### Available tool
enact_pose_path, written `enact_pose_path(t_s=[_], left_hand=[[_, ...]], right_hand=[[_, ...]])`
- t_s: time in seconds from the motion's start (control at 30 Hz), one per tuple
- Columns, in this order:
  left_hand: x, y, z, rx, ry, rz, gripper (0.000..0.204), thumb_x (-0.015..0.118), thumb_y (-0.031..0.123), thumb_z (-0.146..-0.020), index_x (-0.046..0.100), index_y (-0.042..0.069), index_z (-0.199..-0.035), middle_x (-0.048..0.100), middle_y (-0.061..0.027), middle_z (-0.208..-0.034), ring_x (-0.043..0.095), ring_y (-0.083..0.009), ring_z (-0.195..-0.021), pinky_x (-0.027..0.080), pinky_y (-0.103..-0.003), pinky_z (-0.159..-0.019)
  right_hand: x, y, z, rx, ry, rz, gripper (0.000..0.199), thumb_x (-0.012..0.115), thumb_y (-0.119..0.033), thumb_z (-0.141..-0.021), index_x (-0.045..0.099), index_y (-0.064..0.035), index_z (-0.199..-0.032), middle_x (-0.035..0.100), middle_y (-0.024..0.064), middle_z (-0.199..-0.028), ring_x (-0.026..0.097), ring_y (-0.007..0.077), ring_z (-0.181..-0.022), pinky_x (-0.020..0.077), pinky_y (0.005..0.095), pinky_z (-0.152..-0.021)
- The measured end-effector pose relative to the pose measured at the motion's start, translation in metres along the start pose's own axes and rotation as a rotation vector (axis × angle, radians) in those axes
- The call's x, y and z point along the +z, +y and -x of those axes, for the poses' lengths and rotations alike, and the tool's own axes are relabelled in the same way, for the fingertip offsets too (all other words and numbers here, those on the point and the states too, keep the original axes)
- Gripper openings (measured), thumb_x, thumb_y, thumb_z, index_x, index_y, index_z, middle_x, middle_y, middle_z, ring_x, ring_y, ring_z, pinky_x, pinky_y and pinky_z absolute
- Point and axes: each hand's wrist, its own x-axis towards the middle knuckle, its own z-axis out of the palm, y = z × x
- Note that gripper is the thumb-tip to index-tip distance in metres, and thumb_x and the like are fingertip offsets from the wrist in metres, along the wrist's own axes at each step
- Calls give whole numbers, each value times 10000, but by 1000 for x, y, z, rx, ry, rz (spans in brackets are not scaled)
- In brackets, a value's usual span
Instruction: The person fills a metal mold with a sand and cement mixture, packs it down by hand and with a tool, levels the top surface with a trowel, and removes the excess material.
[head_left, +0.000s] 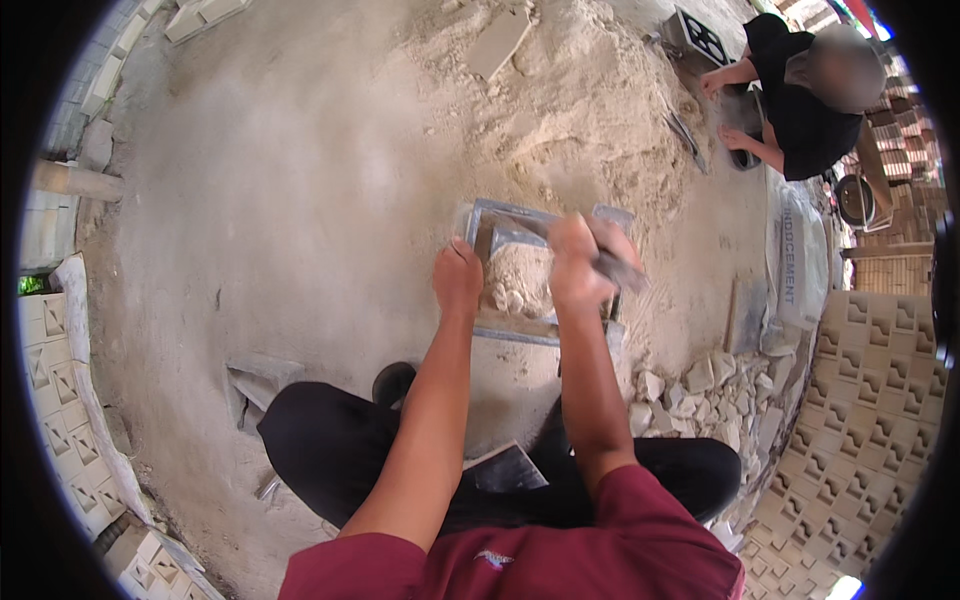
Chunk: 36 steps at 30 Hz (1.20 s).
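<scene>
The rectangular mould frame (515, 337), grey and open at the top, lay flat on the dusty ground (300, 220) in front of the wearer, between the two hands and beyond the knees. Pale sandy mix (518, 278) filled part of its interior, with small lumps gathered toward the near side.

The left hand (458, 277) was curled at the left wall of the frame; its underside was hidden, so whether the fingers pinched the wall could not be told. The right hand (583, 265) was closed around a dark grey hand tool (622, 272) above the right part of the frame. Blur obscured the tool's exact shape, and contact between tool and mix could not be confirmed.

A large heap of pale sand (590, 90) lay beyond the frame, with a flat slab (497, 44) resting on its far part. A dark flat plate (506, 468) was positioned between the wearer's legs, and an angular grey piece (262, 380) lay to the left. Broken rubble (700, 392) was located to the right, near a pale sack (797, 255). Patterned blocks (855, 390) formed a stack at the right edge. A second person (785, 60) in black was at the upper right, both hands near a dark container.
</scene>
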Motion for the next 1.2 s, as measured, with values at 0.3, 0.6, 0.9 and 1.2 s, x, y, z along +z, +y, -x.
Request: enact_pose_path(t_s=[0.3,0.6,0.9,1.2], left_hand=[[4,4,4,-2,46,-67,547,299,335,-977,648,-78,-893,638,-308,-917,613,-477,-868,482,-537,-790],[5,3,4,55,69,18,543,312,342,-972,641,-77,-865,637,-303,-905,608,-479,-881,469,-551,-804],[6,8,2,10,8,-27,550,311,357,-969,653,-67,-888,638,-307,-930,606,-480,-900,464,-558,-808],[10,-7,4,34,37,-1,551,313,366,-960,654,-60,-879,638,-308,-910,599,-494,-897,463,-564,-806]], right_hand=[[-22,16,-3,-99,-25,-126,223,651,18,-760,520,-17,-583,602,89,-557,543,156,-450,435,258,-462],[-42,21,-15,-99,-47,89,236,630,15,-758,510,-27,-560,547,44,-517,480,110,-432,377,254,-440],[-62,32,-35,-87,-35,288,268,636,0,-764,486,-29,-544,448,27,-470,374,81,-418,287,253,-409],[-75,31,-23,84,-40,178,286,631,-12,-798,476,-22,-557,493,30,-514,400,74,-455,327,259,-436]])
